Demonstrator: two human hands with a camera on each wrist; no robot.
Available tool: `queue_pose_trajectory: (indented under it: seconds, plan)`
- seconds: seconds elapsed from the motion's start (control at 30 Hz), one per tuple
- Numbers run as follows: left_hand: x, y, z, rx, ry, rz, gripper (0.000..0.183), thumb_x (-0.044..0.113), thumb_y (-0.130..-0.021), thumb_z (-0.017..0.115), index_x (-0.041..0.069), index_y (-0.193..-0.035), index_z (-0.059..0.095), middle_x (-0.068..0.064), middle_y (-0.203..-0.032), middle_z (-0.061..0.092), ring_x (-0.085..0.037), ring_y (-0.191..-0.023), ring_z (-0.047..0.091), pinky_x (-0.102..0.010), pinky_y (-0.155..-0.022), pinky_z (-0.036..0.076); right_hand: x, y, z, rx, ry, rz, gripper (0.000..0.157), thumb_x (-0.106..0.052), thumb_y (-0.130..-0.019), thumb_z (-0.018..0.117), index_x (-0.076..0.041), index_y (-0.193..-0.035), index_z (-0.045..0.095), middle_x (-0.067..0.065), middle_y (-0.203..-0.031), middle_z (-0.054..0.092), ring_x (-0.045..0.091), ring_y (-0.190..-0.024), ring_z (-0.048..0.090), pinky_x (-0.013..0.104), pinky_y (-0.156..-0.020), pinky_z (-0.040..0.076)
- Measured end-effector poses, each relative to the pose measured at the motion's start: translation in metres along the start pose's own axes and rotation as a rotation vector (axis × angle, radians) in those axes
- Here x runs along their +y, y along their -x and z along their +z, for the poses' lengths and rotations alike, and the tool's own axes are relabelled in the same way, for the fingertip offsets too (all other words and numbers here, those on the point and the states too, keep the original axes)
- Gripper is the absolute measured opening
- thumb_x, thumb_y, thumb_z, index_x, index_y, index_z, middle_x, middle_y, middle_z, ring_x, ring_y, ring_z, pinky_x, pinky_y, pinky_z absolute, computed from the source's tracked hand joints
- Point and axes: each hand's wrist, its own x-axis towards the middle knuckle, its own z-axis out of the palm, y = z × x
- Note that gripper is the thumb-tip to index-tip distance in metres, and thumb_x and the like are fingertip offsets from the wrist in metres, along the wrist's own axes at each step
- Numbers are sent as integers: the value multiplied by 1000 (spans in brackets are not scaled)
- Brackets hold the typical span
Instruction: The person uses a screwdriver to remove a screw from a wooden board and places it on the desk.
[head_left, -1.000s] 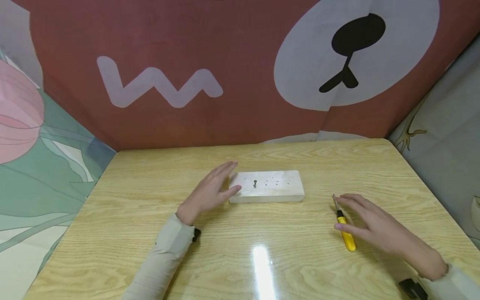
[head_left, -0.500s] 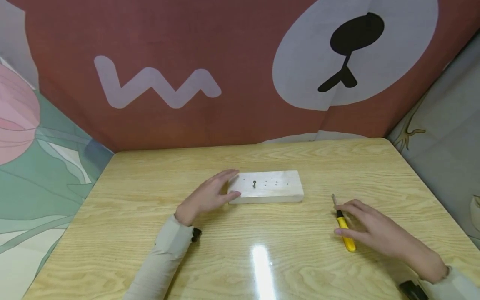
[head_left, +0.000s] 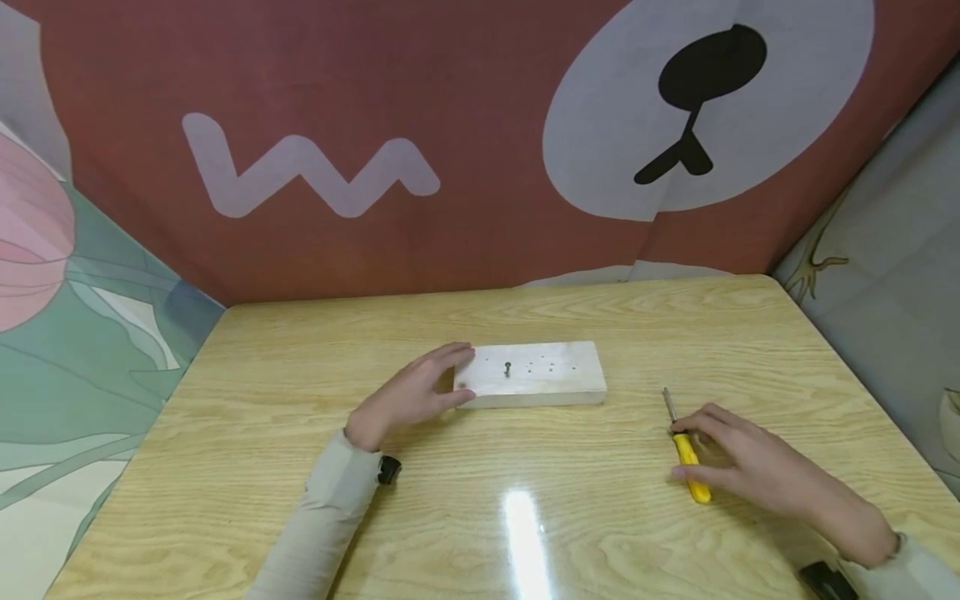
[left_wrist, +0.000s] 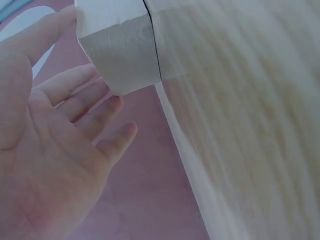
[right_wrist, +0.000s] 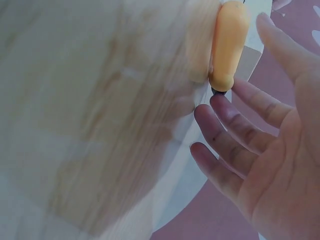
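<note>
A pale wooden block (head_left: pixel 555 379) lies on the table (head_left: pixel 600 500). A small brass-coloured screw (head_left: pixel 507 367) stands in its top, among several small dark holes. My left hand (head_left: pixel 412 390) holds the block's left end, thumb at the front edge and fingers at the back corner. In the left wrist view the block's end face (left_wrist: pixel 127 55) sits beside those fingers. To the right lies a screwdriver with a yellow handle (head_left: pixel 690 467), its metal shaft pointing away. My right hand (head_left: pixel 757 458) hovers over it with relaxed fingers. In the right wrist view, fingertips (right_wrist: pixel 216 100) meet the handle's dark collar.
A cloth backdrop (head_left: pixel 480 242) with a cartoon face rises directly behind the table's far edge. Patterned cloth hangs on the left (head_left: pixel 112 350) and right sides. Light glares off the table's front middle. A dark wrist device (head_left: pixel 825 579) shows by the right sleeve.
My left hand has come down onto the block's left end, its fingers lowering to the back corner. My right fingers have drawn back from the screwdriver's shaft towards its collar.
</note>
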Motion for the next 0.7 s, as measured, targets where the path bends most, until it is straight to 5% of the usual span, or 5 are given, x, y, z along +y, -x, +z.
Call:
queue_pose_trajectory:
  seconds: [0.33,0.7]
  plan:
    - [-3,2,1,-12,20,-29,64,38,-97,64,8,-150,44,-9,-162,31,-29,-150,30,-49,-119,33,4,-1,1,-22,-51,-23,49,-51,-84,74,-18,-120,65,-11,-105,61,-3,-88,52,25,-69,50]
    - [-2,1,1,-10,42,-25,63,37,-97,64,8,-150,43,-9,-162,31,-28,-150,30,-49,-119,34,10,1,-1,-56,-115,13,58,-49,-80,78,-14,-123,63,0,-118,68,16,-97,66,28,-75,56]
